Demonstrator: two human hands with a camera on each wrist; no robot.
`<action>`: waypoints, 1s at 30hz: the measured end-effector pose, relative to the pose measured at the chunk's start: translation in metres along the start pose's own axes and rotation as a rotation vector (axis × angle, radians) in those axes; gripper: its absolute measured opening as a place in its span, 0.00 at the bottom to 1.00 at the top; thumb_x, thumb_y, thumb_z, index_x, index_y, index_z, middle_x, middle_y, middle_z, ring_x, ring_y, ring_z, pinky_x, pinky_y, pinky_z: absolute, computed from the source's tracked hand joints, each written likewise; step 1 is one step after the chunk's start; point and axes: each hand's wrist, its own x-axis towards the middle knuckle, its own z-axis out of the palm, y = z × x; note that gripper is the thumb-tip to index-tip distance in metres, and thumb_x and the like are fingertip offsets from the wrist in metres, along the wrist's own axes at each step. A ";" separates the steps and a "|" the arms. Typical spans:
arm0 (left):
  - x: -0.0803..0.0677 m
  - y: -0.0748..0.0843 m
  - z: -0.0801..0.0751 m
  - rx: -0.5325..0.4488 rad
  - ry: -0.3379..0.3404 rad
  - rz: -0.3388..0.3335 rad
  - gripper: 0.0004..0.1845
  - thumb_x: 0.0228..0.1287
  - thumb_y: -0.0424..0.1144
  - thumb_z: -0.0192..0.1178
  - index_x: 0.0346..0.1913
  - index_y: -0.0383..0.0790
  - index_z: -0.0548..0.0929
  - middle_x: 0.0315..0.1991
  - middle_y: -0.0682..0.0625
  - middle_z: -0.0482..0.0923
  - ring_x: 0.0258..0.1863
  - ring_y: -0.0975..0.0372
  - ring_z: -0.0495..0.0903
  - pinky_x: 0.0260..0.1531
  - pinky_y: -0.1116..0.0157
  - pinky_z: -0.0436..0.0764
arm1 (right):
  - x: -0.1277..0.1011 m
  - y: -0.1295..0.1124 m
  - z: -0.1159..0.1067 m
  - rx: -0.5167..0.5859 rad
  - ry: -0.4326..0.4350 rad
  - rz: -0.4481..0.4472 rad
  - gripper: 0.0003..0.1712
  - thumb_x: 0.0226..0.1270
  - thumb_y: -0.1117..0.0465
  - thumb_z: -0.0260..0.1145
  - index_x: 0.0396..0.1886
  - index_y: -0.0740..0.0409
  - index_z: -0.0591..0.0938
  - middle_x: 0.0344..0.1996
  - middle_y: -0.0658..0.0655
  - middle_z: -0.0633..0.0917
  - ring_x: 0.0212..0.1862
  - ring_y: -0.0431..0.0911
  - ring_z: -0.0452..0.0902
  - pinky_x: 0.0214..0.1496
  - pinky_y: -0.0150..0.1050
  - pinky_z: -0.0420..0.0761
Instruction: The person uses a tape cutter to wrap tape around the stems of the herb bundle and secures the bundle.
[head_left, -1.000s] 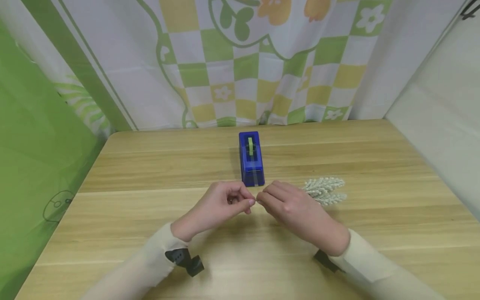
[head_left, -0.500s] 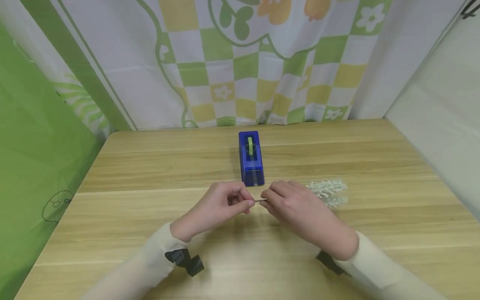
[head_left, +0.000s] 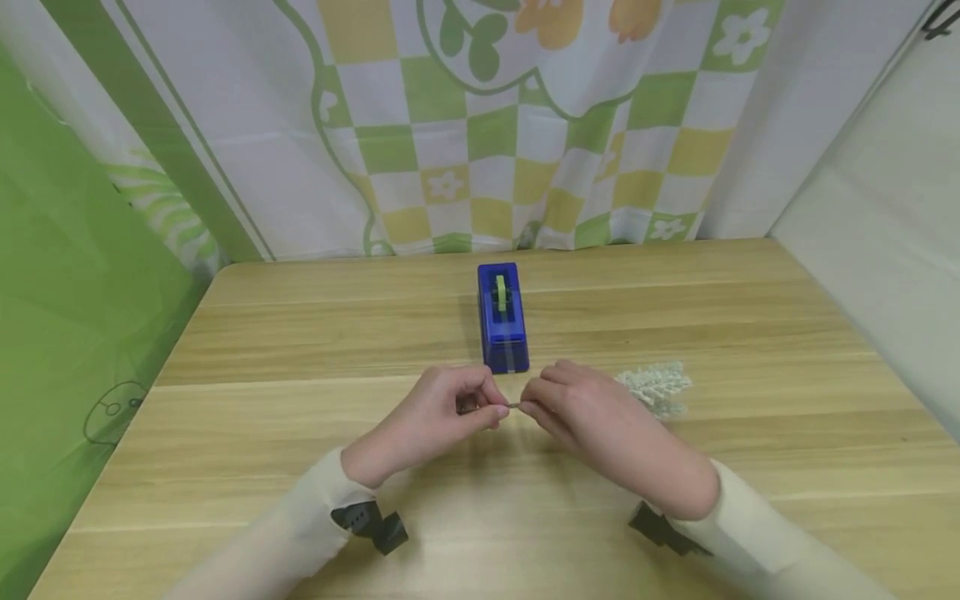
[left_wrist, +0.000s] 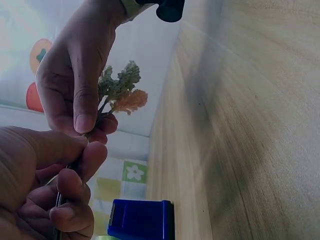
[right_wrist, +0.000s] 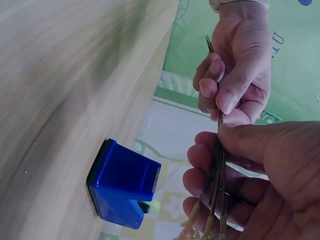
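A small bunch of dried-looking flower sprigs runs between my two hands above the table. My left hand [head_left: 438, 417] pinches the thin dark stems [right_wrist: 216, 165], whose ends poke out past its fingers in the right wrist view. Closer to the heads, my right hand [head_left: 596, 425] holds the same stems between thumb and fingers. Pale fluffy flower heads [head_left: 658, 390] stick out to the right of that hand; the left wrist view shows greenish heads and an orange one [left_wrist: 131, 101]. Only a short stretch of stem shows between the fingertips.
A blue tape dispenser [head_left: 492, 354] with a yellow-green roll core [head_left: 501, 293] stands just beyond the hands. The wooden table [head_left: 315, 325] ends at a checked curtain [head_left: 442, 150] at the back. Green cloth hangs left, a white panel right.
My right hand has shifted slightly right, uncovering a bit of stem between the hands. The flower heads have moved and turned a little with it. My left hand stays nearly still.
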 end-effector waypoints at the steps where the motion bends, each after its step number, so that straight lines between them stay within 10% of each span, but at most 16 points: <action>1: 0.000 0.000 0.000 0.007 0.003 0.002 0.02 0.71 0.33 0.66 0.38 0.39 0.86 0.33 0.44 0.89 0.29 0.68 0.80 0.28 0.72 0.77 | 0.000 0.000 0.000 0.013 -0.005 0.011 0.03 0.74 0.60 0.70 0.38 0.51 0.88 0.29 0.44 0.83 0.33 0.36 0.75 0.36 0.32 0.81; 22: 0.001 -0.002 -0.002 0.149 -0.003 0.025 0.06 0.72 0.36 0.65 0.40 0.39 0.90 0.31 0.53 0.87 0.27 0.72 0.75 0.28 0.72 0.76 | -0.006 0.000 0.010 -0.105 0.126 -0.085 0.03 0.67 0.60 0.75 0.39 0.51 0.88 0.30 0.45 0.84 0.33 0.38 0.78 0.35 0.31 0.82; 30: 0.004 -0.003 0.000 0.160 0.006 0.060 0.03 0.71 0.35 0.66 0.38 0.41 0.89 0.29 0.53 0.86 0.26 0.72 0.74 0.27 0.73 0.75 | -0.001 0.005 0.006 -0.054 0.051 -0.065 0.06 0.71 0.60 0.72 0.34 0.51 0.83 0.23 0.43 0.78 0.24 0.33 0.64 0.27 0.27 0.72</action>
